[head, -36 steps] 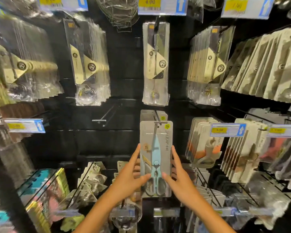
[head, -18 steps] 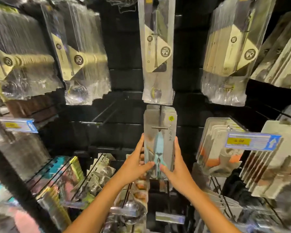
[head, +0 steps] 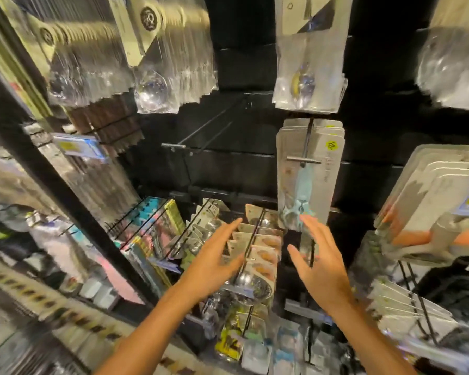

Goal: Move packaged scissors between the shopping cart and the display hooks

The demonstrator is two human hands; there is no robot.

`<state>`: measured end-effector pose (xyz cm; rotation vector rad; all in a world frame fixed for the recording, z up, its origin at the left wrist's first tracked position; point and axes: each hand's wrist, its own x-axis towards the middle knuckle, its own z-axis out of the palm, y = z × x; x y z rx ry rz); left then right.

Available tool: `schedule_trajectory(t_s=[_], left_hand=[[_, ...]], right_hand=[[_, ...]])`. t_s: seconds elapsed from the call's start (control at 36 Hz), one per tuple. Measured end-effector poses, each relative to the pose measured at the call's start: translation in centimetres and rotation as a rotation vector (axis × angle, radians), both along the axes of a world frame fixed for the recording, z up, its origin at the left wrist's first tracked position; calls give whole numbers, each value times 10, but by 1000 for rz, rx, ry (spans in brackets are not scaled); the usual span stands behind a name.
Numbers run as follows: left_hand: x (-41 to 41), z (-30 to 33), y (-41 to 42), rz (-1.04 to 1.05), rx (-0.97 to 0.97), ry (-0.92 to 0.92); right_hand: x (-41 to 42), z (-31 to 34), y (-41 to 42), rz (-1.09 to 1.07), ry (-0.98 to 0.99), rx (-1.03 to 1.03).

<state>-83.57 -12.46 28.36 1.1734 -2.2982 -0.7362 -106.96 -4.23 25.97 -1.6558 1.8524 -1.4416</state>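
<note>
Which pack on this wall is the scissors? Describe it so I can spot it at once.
On the black display wall, find the hook with a short crossbar at its tip, right of centre, below the clear packs. The scissors pack hangs there, just above the open right hand: a grey card showing pale blue scissors and a yellow dot, unlike the orange-marked packs beside it.

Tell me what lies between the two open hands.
In the head view, between left hand and right hand lie hooked food-picture packs; the hanging scissors pack sits above.
</note>
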Motion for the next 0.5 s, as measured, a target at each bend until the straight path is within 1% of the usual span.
schedule_trajectory(t_s=[0.06, 0.17, 0.31, 0.36, 0.5], left_hand=[[22, -7, 6, 4, -27, -21], [71, -12, 25, 16, -73, -41], [154, -30, 53, 65, -51, -105], [192, -39, 72, 114, -44, -86], [291, -68, 126, 247, -6, -61]], right_hand=[[13, -9, 0, 46, 45, 30], [44, -16, 0, 231, 77, 177], [113, -12, 7, 446, 159, 317], [144, -18, 13, 483, 198, 330], [226, -44, 30, 642, 220, 381]])
